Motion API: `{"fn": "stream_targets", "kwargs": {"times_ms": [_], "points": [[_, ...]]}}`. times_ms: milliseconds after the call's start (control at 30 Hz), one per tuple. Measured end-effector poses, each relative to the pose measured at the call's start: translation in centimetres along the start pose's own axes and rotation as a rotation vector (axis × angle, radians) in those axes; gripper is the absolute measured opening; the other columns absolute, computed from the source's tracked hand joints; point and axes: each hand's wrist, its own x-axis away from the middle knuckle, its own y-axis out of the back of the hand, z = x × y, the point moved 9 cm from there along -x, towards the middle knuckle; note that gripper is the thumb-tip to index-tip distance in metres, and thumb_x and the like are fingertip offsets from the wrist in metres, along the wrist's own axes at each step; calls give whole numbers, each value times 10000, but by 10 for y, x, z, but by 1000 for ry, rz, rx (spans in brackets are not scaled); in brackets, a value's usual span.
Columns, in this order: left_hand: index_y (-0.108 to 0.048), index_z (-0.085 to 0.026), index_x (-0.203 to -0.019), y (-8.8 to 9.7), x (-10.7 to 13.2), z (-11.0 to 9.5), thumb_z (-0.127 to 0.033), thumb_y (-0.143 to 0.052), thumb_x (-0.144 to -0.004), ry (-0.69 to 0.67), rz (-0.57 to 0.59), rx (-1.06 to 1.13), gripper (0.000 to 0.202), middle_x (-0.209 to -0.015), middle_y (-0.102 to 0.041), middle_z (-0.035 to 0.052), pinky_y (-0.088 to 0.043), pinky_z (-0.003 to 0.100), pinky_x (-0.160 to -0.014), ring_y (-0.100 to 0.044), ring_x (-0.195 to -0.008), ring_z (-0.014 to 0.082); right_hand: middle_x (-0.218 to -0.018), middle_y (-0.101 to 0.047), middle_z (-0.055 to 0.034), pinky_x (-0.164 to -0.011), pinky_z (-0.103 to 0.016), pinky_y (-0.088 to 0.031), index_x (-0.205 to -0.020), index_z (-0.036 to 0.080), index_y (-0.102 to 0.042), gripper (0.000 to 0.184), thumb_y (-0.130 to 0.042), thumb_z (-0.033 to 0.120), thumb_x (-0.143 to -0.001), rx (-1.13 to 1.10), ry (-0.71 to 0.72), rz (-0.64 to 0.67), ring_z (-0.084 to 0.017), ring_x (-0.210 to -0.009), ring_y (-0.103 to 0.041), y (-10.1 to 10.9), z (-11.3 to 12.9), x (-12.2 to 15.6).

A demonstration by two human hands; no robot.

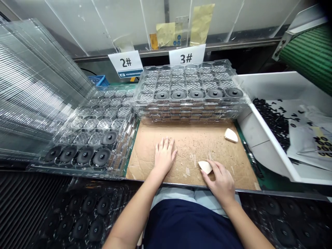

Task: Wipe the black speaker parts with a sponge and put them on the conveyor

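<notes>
My left hand (pixel 164 155) lies flat on a sheet of cardboard (pixel 192 138), fingers stretched out, holding nothing. To its right, my right hand (pixel 221 180) pinches a small off-white, fan-shaped piece (pixel 204 167) between thumb and fingers, low over the cardboard. What the piece is made for, I cannot tell. A similar off-white piece (pixel 230 135) rests by itself near the cardboard's right edge. Behind both hands stands a stack of clear plastic trays (pixel 190 110). Round black parts, like small speakers (pixel 196 93), sit along the top tray's front row.
On the left is another stack of clear trays (pixel 124 145) with several black round parts, beside tall stacked clear plastic (pixel 38 76). A white bin (pixel 261 138) with small black pieces stands at right, a pen-like tool (pixel 251 157) beside it. A green roller (pixel 308 52) hangs above.
</notes>
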Motion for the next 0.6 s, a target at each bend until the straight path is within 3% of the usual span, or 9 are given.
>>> {"fn": "stream_targets", "kwargs": {"times_ms": [600], "points": [[-369,-177,-1402,-4,-9,2,-424,-317,-933,-2,10,-21,533,-1483,-398,116,-287,514,-1103,-322,-1377,291,-1066,-643,-98,-749,-342,-462,-1138,191,-613,377,-526,441,-868,-128,-122,88,-229,-859,-615,-9,-11,1]]}}
